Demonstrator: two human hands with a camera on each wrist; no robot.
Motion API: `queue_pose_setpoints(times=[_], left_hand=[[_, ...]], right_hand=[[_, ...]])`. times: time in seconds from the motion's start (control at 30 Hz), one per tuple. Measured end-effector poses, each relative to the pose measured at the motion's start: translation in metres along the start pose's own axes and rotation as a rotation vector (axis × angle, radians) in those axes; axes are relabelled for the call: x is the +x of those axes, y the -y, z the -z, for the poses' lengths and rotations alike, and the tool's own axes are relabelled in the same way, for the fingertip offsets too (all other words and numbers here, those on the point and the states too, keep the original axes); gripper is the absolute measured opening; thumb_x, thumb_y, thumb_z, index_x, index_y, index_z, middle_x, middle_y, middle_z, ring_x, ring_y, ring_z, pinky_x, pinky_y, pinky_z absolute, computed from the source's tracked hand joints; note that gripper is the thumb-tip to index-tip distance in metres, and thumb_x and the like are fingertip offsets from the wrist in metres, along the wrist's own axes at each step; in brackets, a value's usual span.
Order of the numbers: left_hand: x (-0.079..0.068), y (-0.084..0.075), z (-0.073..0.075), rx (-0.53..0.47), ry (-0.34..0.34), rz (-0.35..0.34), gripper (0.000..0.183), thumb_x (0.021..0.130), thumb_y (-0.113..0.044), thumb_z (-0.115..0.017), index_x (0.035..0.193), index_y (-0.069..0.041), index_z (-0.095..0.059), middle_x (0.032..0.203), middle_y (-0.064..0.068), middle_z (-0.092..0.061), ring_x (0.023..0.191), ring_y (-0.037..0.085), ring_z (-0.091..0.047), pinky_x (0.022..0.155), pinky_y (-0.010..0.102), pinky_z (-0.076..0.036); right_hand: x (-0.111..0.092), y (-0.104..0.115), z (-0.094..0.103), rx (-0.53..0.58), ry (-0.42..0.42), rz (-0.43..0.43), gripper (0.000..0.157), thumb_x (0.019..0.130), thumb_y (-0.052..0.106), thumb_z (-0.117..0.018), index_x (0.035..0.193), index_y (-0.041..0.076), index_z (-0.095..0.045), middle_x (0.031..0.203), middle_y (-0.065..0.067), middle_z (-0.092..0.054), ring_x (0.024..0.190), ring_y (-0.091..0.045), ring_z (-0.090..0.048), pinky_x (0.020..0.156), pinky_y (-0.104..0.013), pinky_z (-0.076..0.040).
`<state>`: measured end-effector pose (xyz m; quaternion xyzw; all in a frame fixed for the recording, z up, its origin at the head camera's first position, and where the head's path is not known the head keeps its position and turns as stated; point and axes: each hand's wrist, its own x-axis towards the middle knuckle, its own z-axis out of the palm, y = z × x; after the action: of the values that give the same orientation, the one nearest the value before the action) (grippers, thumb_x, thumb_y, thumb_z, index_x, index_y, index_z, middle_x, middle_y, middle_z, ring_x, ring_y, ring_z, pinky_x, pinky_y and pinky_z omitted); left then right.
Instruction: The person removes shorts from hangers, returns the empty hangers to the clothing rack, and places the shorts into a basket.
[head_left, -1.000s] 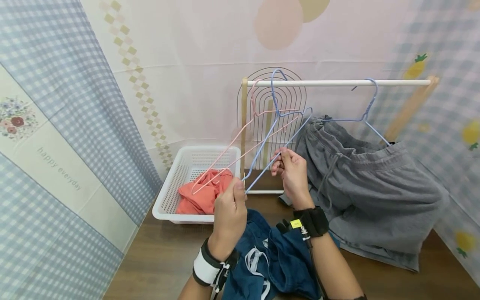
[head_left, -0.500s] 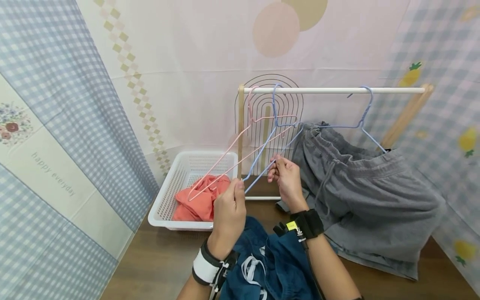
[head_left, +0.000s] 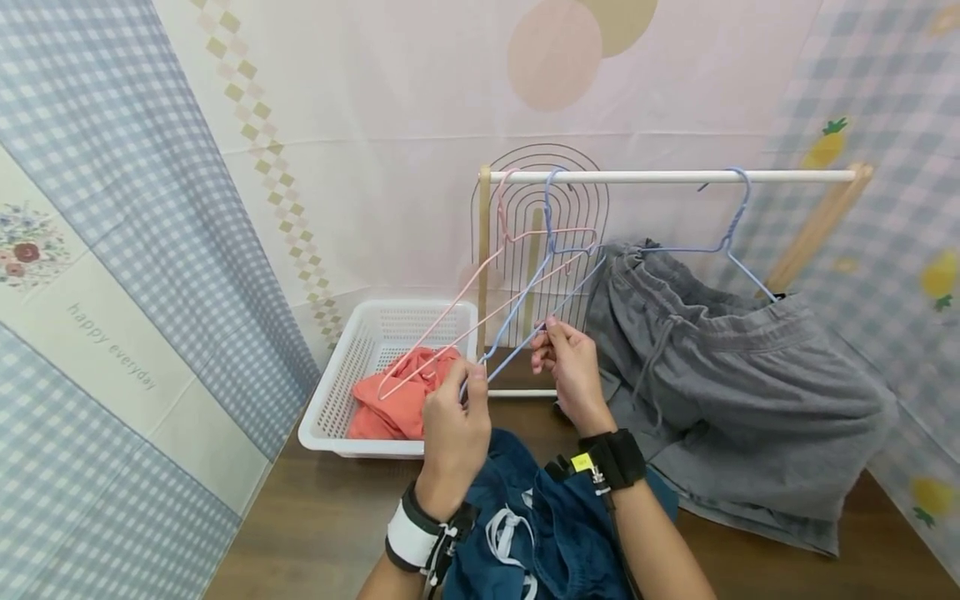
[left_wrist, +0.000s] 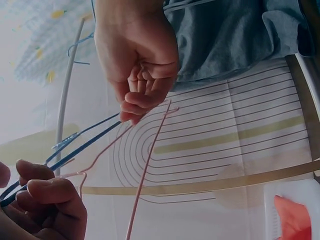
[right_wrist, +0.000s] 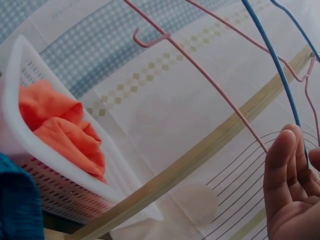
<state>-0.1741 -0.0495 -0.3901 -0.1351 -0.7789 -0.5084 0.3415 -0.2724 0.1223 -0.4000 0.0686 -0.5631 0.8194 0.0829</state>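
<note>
A blue wire hanger (head_left: 517,309) hangs by its hook on the white rail, tilted toward me. My left hand (head_left: 456,442) holds its near lower corner between thumb and fingers. Farther along, my right hand (head_left: 577,375) pinches the hanger's lower bar with thumb and forefinger, the other fingers loosely curled. In the left wrist view, both hands are on the blue hanger, the right hand (left_wrist: 137,65) at the top. A pink hanger (right_wrist: 207,78) hangs just left of the blue one. Dark blue shorts (head_left: 555,533) with a white drawstring lie below my hands, partly hidden by the forearms.
Grey shorts (head_left: 742,408) hang from another blue hanger (head_left: 738,208) at the right of the rail (head_left: 645,177). A white basket (head_left: 318,417) with coral cloth (head_left: 401,404) stands at left on the wooden table (head_left: 300,517). A wooden post (head_left: 483,275) supports the rail's left end.
My left thumb and forefinger have parted slightly around the hanger's corner, so more of it shows between them. My right hand has shifted a little toward the left along the bar.
</note>
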Motion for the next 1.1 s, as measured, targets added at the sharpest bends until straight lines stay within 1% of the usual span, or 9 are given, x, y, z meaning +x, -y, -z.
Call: queue_pose_setpoints(times=[0.17,0.27,0.33,0.47,0.67,0.87,1.0,1.1], left_hand=[[-0.004,0.003,0.000,0.000,-0.025,0.025,0.020,0.108,-0.028,-0.061,0.097,-0.011,-0.064,0.061,-0.006,-0.045,0.052,0.006,-0.042,0.047,0.025,-0.033],[-0.007,0.005,0.000,0.016,-0.032,0.043,0.019,0.106,-0.028,-0.066,0.101,-0.009,-0.068,0.062,-0.005,-0.049,0.053,0.006,-0.045,0.049,0.025,-0.037],[-0.010,0.005,0.000,0.021,-0.030,0.053,0.019,0.105,-0.027,-0.067,0.105,-0.008,-0.069,0.063,-0.004,-0.051,0.054,0.007,-0.045,0.049,0.025,-0.038],[-0.012,0.006,0.001,0.019,-0.029,0.074,0.022,0.105,-0.027,-0.068,0.114,-0.006,-0.068,0.067,-0.002,-0.056,0.055,0.008,-0.047,0.050,0.025,-0.040],[-0.017,0.011,0.003,-0.009,-0.039,0.134,0.023,0.106,-0.026,-0.066,0.118,-0.006,-0.066,0.077,0.000,-0.066,0.061,0.010,-0.053,0.056,0.026,-0.044],[-0.021,0.015,0.005,0.002,-0.043,0.186,0.026,0.108,-0.027,-0.062,0.122,-0.004,-0.062,0.079,0.000,-0.065,0.064,0.011,-0.054,0.058,0.026,-0.043],[-0.024,0.015,0.004,0.005,-0.041,0.232,0.026,0.109,-0.024,-0.060,0.127,-0.006,-0.058,0.083,0.001,-0.067,0.064,0.012,-0.055,0.058,0.026,-0.045],[-0.028,0.016,0.004,-0.006,-0.036,0.273,0.029,0.108,-0.021,-0.063,0.130,-0.006,-0.053,0.088,0.002,-0.069,0.067,0.012,-0.058,0.061,0.027,-0.048]], right_hand=[[-0.013,-0.004,0.003,-0.073,-0.005,-0.014,0.033,0.113,0.025,-0.051,0.114,-0.006,-0.062,0.079,0.000,-0.066,0.059,-0.011,-0.060,0.052,-0.022,-0.052],[-0.021,-0.007,0.003,-0.117,-0.022,-0.024,0.032,0.113,0.023,-0.052,0.116,-0.007,-0.062,0.080,-0.001,-0.065,0.060,-0.012,-0.059,0.052,-0.023,-0.051],[-0.028,-0.007,0.004,-0.136,-0.030,-0.027,0.028,0.113,0.022,-0.052,0.114,-0.004,-0.063,0.079,-0.001,-0.064,0.060,-0.012,-0.058,0.051,-0.024,-0.051],[-0.040,-0.008,0.005,-0.170,-0.031,-0.010,0.026,0.113,0.023,-0.053,0.111,0.000,-0.065,0.079,-0.002,-0.065,0.060,-0.013,-0.059,0.051,-0.024,-0.050],[-0.058,-0.011,0.011,-0.246,-0.025,0.010,0.029,0.112,0.024,-0.055,0.111,-0.002,-0.066,0.080,-0.004,-0.067,0.063,-0.016,-0.061,0.052,-0.025,-0.051],[-0.077,-0.018,0.020,-0.387,-0.063,0.004,0.030,0.112,0.025,-0.055,0.110,-0.001,-0.069,0.085,-0.009,-0.069,0.069,-0.022,-0.064,0.055,-0.028,-0.053],[-0.087,-0.021,0.024,-0.427,-0.087,0.017,0.031,0.112,0.028,-0.055,0.110,0.001,-0.070,0.087,-0.013,-0.070,0.074,-0.029,-0.066,0.056,-0.028,-0.054],[-0.092,-0.023,0.027,-0.445,-0.101,0.040,0.033,0.112,0.031,-0.054,0.110,0.003,-0.070,0.088,-0.015,-0.070,0.076,-0.035,-0.066,0.057,-0.029,-0.054]])
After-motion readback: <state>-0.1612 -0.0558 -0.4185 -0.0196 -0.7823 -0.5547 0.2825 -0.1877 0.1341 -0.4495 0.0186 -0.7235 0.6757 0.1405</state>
